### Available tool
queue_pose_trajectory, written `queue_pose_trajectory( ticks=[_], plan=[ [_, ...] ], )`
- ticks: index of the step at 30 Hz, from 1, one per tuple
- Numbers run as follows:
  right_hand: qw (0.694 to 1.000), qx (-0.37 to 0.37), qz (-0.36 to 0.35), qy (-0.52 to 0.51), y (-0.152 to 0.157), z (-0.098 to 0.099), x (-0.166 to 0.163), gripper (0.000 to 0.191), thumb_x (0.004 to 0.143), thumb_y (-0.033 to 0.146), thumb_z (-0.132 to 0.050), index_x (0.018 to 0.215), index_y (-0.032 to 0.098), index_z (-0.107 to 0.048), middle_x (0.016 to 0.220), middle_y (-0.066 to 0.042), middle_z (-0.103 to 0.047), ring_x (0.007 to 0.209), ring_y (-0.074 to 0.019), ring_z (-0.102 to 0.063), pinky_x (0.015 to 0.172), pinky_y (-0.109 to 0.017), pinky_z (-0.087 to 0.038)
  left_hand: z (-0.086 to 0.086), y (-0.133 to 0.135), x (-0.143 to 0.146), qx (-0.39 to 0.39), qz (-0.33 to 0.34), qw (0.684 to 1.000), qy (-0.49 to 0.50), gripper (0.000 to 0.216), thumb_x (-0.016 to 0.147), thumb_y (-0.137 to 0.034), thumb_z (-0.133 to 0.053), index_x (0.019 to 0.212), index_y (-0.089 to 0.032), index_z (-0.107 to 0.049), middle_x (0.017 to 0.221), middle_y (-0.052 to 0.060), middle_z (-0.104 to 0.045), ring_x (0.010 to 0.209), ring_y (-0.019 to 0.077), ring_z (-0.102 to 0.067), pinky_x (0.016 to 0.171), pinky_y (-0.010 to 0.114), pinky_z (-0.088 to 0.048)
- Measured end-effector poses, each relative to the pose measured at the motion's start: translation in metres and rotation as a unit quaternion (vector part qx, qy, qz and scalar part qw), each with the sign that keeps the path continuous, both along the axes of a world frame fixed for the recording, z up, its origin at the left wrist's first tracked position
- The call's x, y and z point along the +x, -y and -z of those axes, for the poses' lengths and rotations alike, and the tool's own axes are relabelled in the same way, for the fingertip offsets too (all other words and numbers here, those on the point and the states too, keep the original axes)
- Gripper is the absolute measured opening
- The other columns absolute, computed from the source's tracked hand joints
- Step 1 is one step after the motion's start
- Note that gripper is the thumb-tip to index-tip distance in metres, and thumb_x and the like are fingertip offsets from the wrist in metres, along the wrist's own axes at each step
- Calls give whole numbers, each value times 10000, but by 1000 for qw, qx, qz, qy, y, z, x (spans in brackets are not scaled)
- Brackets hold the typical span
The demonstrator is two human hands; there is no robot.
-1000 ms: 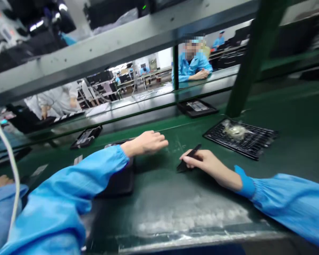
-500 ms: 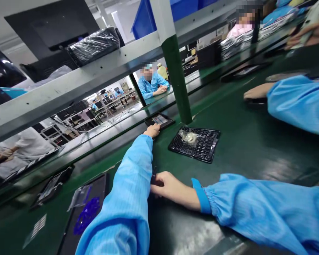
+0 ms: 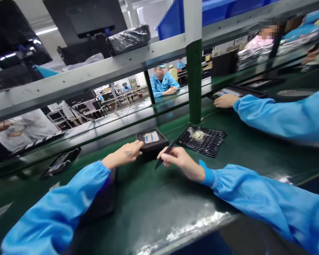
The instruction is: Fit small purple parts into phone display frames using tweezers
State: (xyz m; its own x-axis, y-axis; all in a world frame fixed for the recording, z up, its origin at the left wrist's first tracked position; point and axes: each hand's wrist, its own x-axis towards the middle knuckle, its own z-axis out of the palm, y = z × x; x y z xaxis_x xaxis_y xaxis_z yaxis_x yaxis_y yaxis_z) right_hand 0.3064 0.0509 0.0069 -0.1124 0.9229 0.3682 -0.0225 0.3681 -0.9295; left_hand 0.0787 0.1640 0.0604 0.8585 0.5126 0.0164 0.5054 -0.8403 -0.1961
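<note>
My left hand (image 3: 126,154) reaches forward, its fingers closed at the near left edge of a small black tray (image 3: 155,145). Inside that tray lies a flat, light-coloured part (image 3: 151,136) with blue and white strips. My right hand (image 3: 182,162) holds slim black tweezers (image 3: 161,160) slantwise, one end pointing down and left above the green work surface. Just beyond my right hand rests a black ribbed plastic tray (image 3: 211,144), with a crumpled clear wrapping and a pale roll (image 3: 198,134) on it.
A co-worker's hand (image 3: 225,101) touches another black tray at the right. A green-and-white post (image 3: 194,81) rises behind the ribbed tray. A shelf beam (image 3: 95,71) crosses above. A further black tray (image 3: 61,163) lies left; a dark panel (image 3: 103,202) is under my left forearm.
The small black tray has come nearer and leftward with my left hand. My right hand has lifted, showing the tweezers. The co-worker's hand has moved to a tray farther back. The view has shifted.
</note>
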Motion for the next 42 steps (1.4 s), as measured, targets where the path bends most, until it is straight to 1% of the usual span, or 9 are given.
queue_pose_trajectory(
  ticks=[7, 11, 18, 25, 30, 32, 35, 37, 42],
  plan=[
    [992, -10, 89, -86, -4, -9, -10, 233, 781, 419, -761, 826, 192, -724, 649, 14, -582, 617, -103, -529, 574, -235, -433, 35, 180, -77, -38, 24, 999, -26, 43, 994, -196, -417, 1028, -194, -443, 986, 53, -582, 737, 199, -589, 592, 326, -452],
    [995, -53, 60, -61, -21, -5, -41, 220, 775, 400, -765, 813, 185, -734, 636, 5, -574, 599, -107, -530, 543, -241, -433, 46, 225, -83, -73, 74, 994, -18, 59, 974, -230, -476, 1016, -198, -450, 893, 24, -572, 604, 175, -545, 498, 327, -429],
    [998, -50, 36, 11, -53, 8, -82, 233, 792, 394, -737, 792, 162, -715, 615, 13, -592, 530, -82, -508, 518, -231, -395, 62, 191, -61, 22, 88, 993, 77, 241, 1007, -441, -516, 1049, -204, -493, 906, 42, -610, 708, 208, -631, 548, 334, -477],
    [993, -28, 71, 95, -49, 17, -72, 247, 798, 406, -748, 832, 161, -731, 632, 1, -634, 568, -103, -525, 586, -267, -404, 55, 186, -53, -22, 155, 985, 75, 131, 987, -129, -474, 934, -183, -581, 777, 30, -601, 686, 175, -626, 517, 342, -432],
    [992, -80, 84, 50, -52, 19, -70, 362, 702, 488, -827, 846, 166, -746, 660, -21, -642, 609, -134, -543, 612, -308, -396, 51, 180, -62, -44, 187, 976, 107, 255, 1030, -282, -454, 846, -195, -608, 718, 6, -566, 612, 142, -570, 490, 323, -388],
    [990, -97, 93, 36, -53, 18, -71, 443, 619, 552, -866, 818, 173, -752, 659, -27, -642, 621, -144, -542, 614, -317, -388, 50, 162, -83, -1, 140, 982, 128, 256, 1037, -273, -441, 851, -205, -602, 722, 2, -564, 621, 133, -546, 526, 299, -392],
    [988, -111, 107, 34, -52, 17, -71, 529, 520, 623, -890, 792, 190, -758, 666, -34, -645, 637, -159, -541, 622, -332, -377, 46, 126, -133, 68, -62, 976, 196, 206, 1038, -246, -432, 917, -188, -588, 809, 24, -586, 747, 157, -560, 666, 293, -443],
    [986, -112, 112, 45, -51, 17, -70, 556, 498, 654, -885, 796, 200, -764, 681, -41, -653, 649, -171, -544, 630, -346, -377, 43, 105, -165, 43, -157, 955, 246, 175, 1044, -251, -443, 962, -173, -576, 901, 35, -590, 819, 155, -563, 750, 292, -462],
    [985, -123, 116, 41, -51, 16, -69, 524, 497, 663, -885, 763, 226, -772, 709, -60, -649, 674, -192, -539, 634, -376, -372, 51, 86, -193, -62, -171, 950, 254, 27, 985, -187, -558, 964, -187, -573, 979, 27, -578, 877, 156, -550, 812, 297, -460]
  ],
)
